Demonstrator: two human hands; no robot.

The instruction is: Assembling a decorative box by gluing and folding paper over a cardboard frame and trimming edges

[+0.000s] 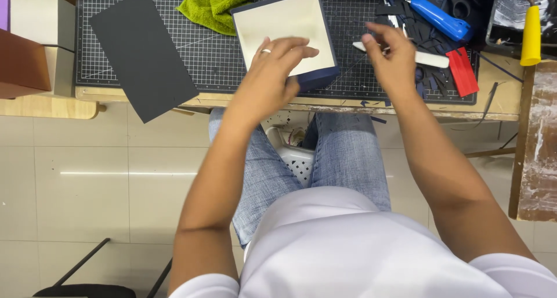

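left hand (277,66): on near right part of the box, fingers spread loosely over its cream inside, thumb down at the near corner edge; ring on 1 finger; holds the box at that corner, not closed tight.
right hand (390,53): raised just right of the box, fingers curled together, pinching something thin; cannot tell what it is; not touching the box.
box (284,25): shallow, rectangular, navy outside, cream lining, open side up, turned at a slight angle; sits on the cutting mat near the front edge of the surface, between the 2 hands.
cutting mat (214,57): dark with white grid, covers most of the surface.
white stick tool (429,58): flat, pale, lies on the mat right behind the right hand, partly hidden by it.
red piece (463,72): small red rectangle, right of the right hand, at mat edge.
blue-handled tool (440,17): beyond the right hand, among dark paper scraps.
green cloth (216,3): bunched, just left of the box's far corner.
dark sheet (142,54): large dark grey rectangle, left on the mat, overhangs the front edge.
yellow-handled roller (531,34): far right, in a tray.
surface (499,104): wooden, worn front edge.
basket (299,159): white, perforated, between the person's knees under the surface.
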